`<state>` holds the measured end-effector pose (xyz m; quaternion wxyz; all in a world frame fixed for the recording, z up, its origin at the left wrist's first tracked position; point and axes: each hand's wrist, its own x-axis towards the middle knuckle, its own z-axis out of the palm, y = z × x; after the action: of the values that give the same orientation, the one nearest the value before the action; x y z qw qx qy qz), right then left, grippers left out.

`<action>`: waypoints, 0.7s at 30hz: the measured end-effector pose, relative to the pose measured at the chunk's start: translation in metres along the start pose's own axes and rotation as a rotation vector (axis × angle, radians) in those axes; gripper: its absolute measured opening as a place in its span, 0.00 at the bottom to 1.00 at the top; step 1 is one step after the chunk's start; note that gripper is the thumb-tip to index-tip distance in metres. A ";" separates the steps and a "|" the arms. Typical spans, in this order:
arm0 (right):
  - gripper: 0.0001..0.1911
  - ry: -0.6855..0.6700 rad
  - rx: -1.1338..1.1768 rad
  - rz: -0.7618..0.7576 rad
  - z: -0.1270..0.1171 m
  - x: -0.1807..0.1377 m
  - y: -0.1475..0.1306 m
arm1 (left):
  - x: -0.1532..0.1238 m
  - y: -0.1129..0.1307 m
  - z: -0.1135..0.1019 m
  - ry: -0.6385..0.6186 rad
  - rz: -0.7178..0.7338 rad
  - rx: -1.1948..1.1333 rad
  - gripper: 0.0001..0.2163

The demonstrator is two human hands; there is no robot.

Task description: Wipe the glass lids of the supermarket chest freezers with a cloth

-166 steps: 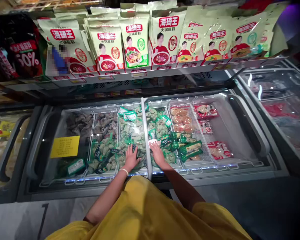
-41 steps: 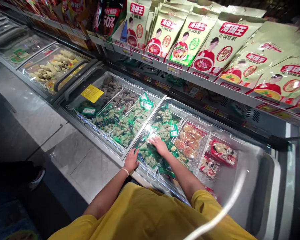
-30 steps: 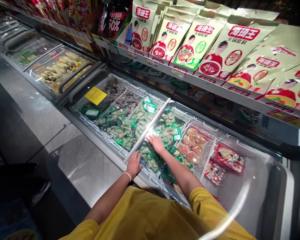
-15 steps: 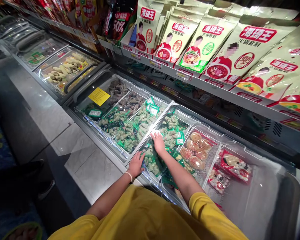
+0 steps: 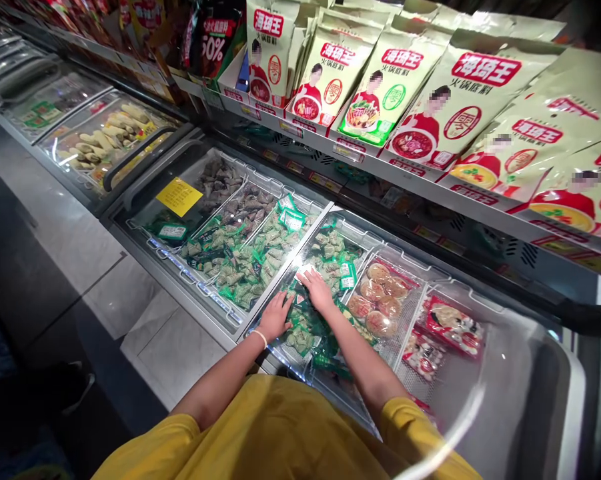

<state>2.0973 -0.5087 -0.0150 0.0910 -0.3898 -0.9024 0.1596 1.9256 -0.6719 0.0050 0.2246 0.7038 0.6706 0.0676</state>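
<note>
Both my hands rest on the glass lid of a chest freezer (image 5: 575, 400). My left hand (image 5: 275, 317), with a pale band at the wrist, lies near the front edge with fingers spread and nothing in it. My right hand (image 5: 316, 288) is stretched flat a little farther in, to the right. A small white patch (image 5: 305, 272) shows at its fingertips; I cannot tell whether it is paper or glare. Under the glass are green-printed bags of wrapped dumplings (image 5: 300, 337), or similar food. To the right lie a pack of round flat cakes (image 5: 380, 300) and red packs (image 5: 453, 323).
A yellow notice (image 5: 179, 197) sits on the left lid. Behind stands a shelf of cream-coloured soup-base bags (image 5: 330, 73). More freezers with corn-like food (image 5: 105, 137) run left. A blurred white cord (image 5: 455, 433) crosses the lower right. Tiled floor (image 5: 95, 260) lies left.
My left hand has slid from the front rim forward onto the glass, closer to my right hand. The view has shifted slightly to the right. A blurred white cord has come in at lower right.
</note>
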 end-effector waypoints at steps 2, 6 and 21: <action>0.34 0.030 -0.004 0.108 -0.010 -0.006 0.021 | 0.006 0.001 -0.002 -0.008 0.006 -0.005 0.45; 0.37 0.227 -0.005 0.442 -0.017 -0.026 0.032 | 0.020 0.002 -0.004 -0.003 0.029 0.000 0.45; 0.35 0.183 -0.019 0.381 -0.031 -0.094 0.031 | 0.086 0.033 -0.018 -0.085 0.071 0.052 0.48</action>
<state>2.1907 -0.5507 -0.0010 0.1371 -0.5671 -0.8018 0.1291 1.9564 -0.5836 0.0167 0.2320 0.7351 0.6364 0.0281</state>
